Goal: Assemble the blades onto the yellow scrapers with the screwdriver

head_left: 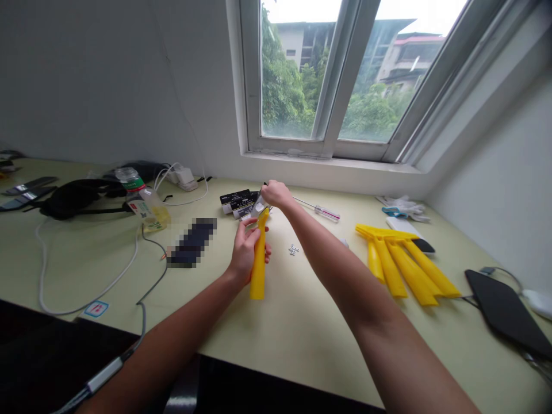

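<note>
My left hand [245,250] grips a long yellow plastic scraper handle [259,270], held nearly upright above the pale green table [302,322]. My right hand [276,194] is closed at the handle's top end, on a small grey-white piece [260,207] there. What the fingers pinch is too small to tell. A small heap of screws [294,249] lies on the table just right of the handle. A screwdriver with a clear and red handle [321,211] lies behind my right forearm.
Several yellow scrapers [403,261] are piled at the right, near white gloves [403,206] and a dark tablet [502,310]. Black card packs [238,202], a plastic bottle [142,201], a black bag [73,198], cables [107,282] and a blurred dark object [192,241] lie to the left.
</note>
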{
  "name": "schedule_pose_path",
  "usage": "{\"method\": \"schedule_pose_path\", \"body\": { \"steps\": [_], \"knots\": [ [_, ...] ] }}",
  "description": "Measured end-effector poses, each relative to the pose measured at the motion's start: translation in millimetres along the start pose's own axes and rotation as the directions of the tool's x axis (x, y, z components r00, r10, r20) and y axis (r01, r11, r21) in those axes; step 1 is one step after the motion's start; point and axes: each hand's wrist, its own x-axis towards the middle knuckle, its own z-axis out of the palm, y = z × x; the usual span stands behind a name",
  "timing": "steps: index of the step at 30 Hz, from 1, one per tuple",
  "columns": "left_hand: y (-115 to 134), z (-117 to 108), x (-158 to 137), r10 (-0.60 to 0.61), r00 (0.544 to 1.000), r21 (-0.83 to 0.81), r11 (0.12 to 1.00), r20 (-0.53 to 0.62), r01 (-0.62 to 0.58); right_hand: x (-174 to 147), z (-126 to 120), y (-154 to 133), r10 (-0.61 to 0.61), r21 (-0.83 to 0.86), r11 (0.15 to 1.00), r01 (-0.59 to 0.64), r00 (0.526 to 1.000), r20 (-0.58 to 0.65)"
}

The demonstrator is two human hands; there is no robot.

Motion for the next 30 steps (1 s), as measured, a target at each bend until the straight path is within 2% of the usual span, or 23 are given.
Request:
{"method": "schedule_pose_path", "body": {
  "steps": [5,9,12,16,18,20,23,30],
  "knots": [
    [1.0,1.0,-0.8,0.006,1.0,-0.015,1.0,0.006,-0.006,11.0,-15.3,-9.9,-0.047,0.098,0.994,0.052,0.997,-0.056],
    [1.5,1.8,-1.4,0.027,1.0,-0.034,0.999,-0.013,-0.027,7.3,-26.5,1.7,-0.097,0.2,0.972,0.119,0.989,-0.115],
    [5.3,-0.4,1.6,0.052,0.996,-0.091,0.994,-0.079,-0.059,-20.9,-34.9,24.3,-0.163,0.258,0.943,0.212,0.966,-0.198],
    [20.8,-8.1,17.8,0.023,0.975,-0.201,0.977,-0.221,-0.069,-85.3,-45.8,65.5,-0.204,0.32,0.903,0.288,0.941,-0.27],
    [31.4,-10.7,32.1,0.021,0.96,-0.229,0.969,-0.281,-0.088,-117.8,-47.3,81.2,-0.197,0.376,0.885,0.273,0.953,-0.228],
    [41.3,-9.4,48.3,0.06,0.951,-0.235,0.962,-0.304,-0.136,-143.3,-44.7,88.8,-0.19,0.483,0.845,0.229,0.973,-0.129],
    [50.9,1.7,69.7,0.117,0.947,-0.235,0.953,-0.3,-0.192,-163.6,-35.3,86.6,-0.192,0.641,0.755,0.141,0.981,0.011],
    [54.9,33.1,90.2,0.129,0.95,-0.3,0.929,-0.285,-0.216,-161.4,-19.6,78.6,-0.221,0.728,0.661,0.179,0.974,-0.04]
  ]
}}
